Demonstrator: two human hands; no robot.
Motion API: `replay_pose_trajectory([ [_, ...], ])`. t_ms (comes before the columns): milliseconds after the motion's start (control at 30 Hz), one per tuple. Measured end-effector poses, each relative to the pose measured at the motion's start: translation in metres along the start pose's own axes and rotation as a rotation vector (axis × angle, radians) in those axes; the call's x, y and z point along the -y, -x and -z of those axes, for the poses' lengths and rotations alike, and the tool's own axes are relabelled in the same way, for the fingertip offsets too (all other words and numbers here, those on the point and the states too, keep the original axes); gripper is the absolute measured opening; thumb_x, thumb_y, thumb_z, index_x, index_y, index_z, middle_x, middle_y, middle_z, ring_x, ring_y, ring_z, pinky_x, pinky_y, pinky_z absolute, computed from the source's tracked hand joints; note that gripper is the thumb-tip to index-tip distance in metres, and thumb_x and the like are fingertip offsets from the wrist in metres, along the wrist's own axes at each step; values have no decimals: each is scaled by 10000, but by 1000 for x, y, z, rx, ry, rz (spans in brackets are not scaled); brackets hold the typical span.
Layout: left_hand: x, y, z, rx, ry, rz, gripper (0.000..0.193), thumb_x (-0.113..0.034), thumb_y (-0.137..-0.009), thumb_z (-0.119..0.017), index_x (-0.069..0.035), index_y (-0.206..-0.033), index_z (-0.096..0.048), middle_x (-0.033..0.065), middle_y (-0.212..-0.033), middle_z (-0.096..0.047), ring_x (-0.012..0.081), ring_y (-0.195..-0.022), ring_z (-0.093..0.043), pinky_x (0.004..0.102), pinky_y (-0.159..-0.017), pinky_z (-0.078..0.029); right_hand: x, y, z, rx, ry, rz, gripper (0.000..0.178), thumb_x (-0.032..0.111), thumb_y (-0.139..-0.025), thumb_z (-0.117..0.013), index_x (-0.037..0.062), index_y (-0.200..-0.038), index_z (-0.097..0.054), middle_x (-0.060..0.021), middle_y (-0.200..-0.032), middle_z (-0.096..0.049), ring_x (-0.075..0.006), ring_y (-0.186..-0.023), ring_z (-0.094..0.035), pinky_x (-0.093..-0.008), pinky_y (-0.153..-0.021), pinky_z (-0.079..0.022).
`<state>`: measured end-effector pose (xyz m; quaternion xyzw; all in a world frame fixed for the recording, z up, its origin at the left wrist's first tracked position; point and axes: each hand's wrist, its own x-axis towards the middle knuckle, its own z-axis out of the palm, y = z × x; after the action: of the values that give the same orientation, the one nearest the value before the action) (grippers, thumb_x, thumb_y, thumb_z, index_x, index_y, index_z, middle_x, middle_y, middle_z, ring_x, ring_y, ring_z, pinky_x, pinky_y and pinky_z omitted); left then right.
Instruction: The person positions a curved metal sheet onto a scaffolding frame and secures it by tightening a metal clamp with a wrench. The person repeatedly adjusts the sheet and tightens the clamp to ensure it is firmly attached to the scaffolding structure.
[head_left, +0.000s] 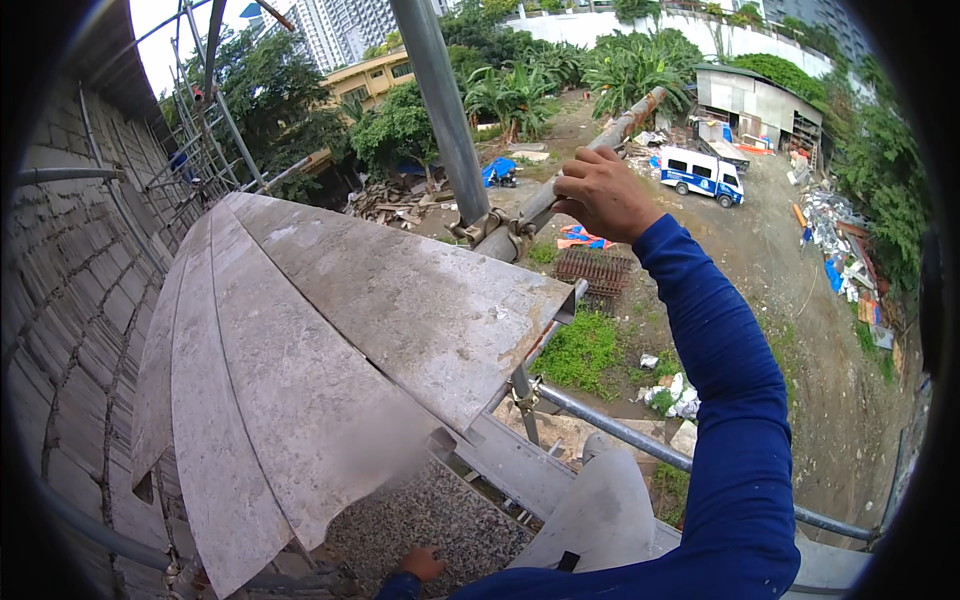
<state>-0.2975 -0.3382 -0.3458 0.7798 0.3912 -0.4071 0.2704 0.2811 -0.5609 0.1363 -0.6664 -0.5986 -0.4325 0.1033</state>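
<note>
My right hand, in a long blue sleeve, is raised with its fingers curled over a slanting scaffold pipe. Couplers join this pipe to an upright steel pole. Low in the picture, my left hand lies against a rough speckled surface; its fingers are bunched and only partly visible, so their grip is unclear. Worn grey metal planks fan out ahead of me, dusted and stained. My bent knee, in light trousers, is beside them.
A block wall rises close on the left. A horizontal guard pipe crosses at right. The ground lies far below, with a white and blue van, a shed, rusty metal frames and scattered debris.
</note>
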Motion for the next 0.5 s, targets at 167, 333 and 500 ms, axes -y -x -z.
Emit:
replay_pose_trajectory([
  [167,-7,11,-3,-11,45,-13,729,-579,-931,-603,-167,-1521,-482,299,-1574,-347,457,-1410,-413,543,-1154,-367,-7,-30,21,106,54,105,265,335,-874,-741,106,-803,-629,-52,-870,-640,-265,-942,-609,-414,-853,-462],
  [333,2,-1,-6,-56,-18,-45,737,-589,-940,-590,-137,-1513,-487,281,-1522,-432,439,-1383,-446,540,-1151,-378,-2,16,-34,64,-377,-260,379,423,-937,-668,61,-825,-657,-172,-772,-648,-415,-807,-641,-528,-710,-476],
  [500,-18,6,12,38,42,-21,756,-612,-933,-601,-135,-1510,-494,272,-1503,-464,427,-1381,-452,540,-1156,-373,121,77,-142,-420,-896,-728,292,282,-1007,-604,16,-889,-631,-158,-759,-625,-318,-657,-591,-440,-643,-461],
])
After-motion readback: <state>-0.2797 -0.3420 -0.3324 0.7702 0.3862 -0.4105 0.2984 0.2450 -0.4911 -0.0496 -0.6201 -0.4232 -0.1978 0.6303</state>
